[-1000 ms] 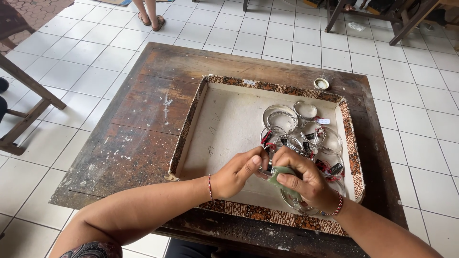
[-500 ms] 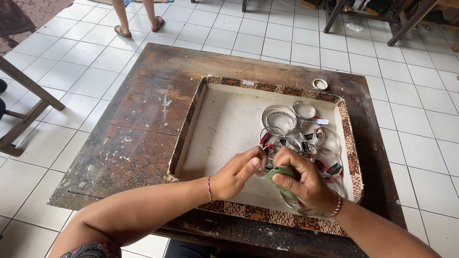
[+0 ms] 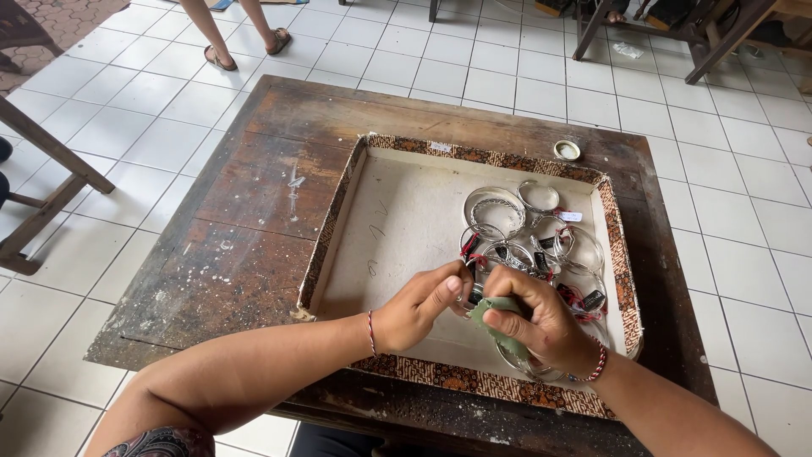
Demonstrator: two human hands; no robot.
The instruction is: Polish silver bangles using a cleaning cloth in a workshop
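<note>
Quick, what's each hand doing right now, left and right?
Left hand: closed, pinching a silver bangle over the tray.
Right hand: closed on a green cloth, pressed against that bangle.

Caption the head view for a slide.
Left hand steadies a silver bangle while right hand rubs it with green cloth over a patterned tray.

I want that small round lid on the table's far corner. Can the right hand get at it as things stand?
Probably not at once: the right hand grips a green cloth, and the lid lies beyond the tray's far rim, with nothing covering it.
</note>
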